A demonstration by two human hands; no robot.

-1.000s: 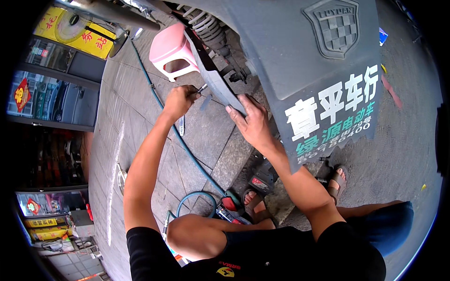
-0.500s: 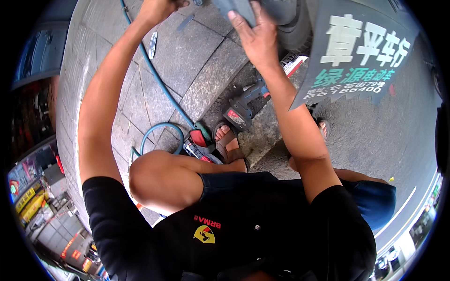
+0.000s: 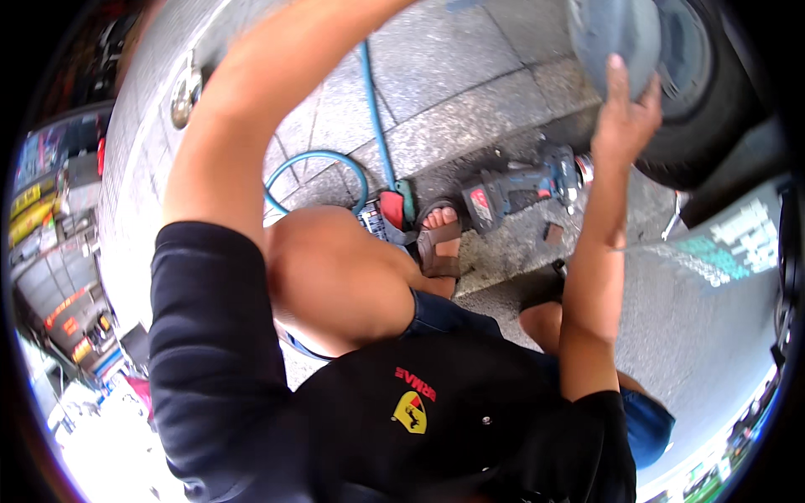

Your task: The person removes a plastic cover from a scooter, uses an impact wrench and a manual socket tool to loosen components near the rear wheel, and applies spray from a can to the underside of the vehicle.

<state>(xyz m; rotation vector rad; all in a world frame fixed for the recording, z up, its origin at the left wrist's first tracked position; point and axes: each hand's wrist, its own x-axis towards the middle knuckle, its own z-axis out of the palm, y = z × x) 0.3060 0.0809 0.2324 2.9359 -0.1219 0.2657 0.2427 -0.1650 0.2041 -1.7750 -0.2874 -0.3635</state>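
At the upper right, my right hand (image 3: 625, 117) is closed on the lower edge of a smooth, curved grey cover (image 3: 612, 33), with one finger stretched along its face. The cover is beside a grey wheel rim and black tyre (image 3: 713, 117) and partly hides the rim. My left forearm (image 3: 277, 59) reaches across to the top edge, where the left hand is cut off from view. Below my right hand, a dark cordless power tool (image 3: 520, 189) with a blue front part lies on the ground by the kerb.
A blue hose (image 3: 375, 109) runs over the paving and loops beside my knee, near a red and green piece (image 3: 392, 208). My sandalled foot (image 3: 440, 239) stands next to the power tool. A grey mudguard flap (image 3: 729, 243) with lettering hangs at the right.
The view has shifted, and the wheel and mudguard flap now sit farther right. My left hand has gone out of the top of the picture. My right hand still holds the grey cover.
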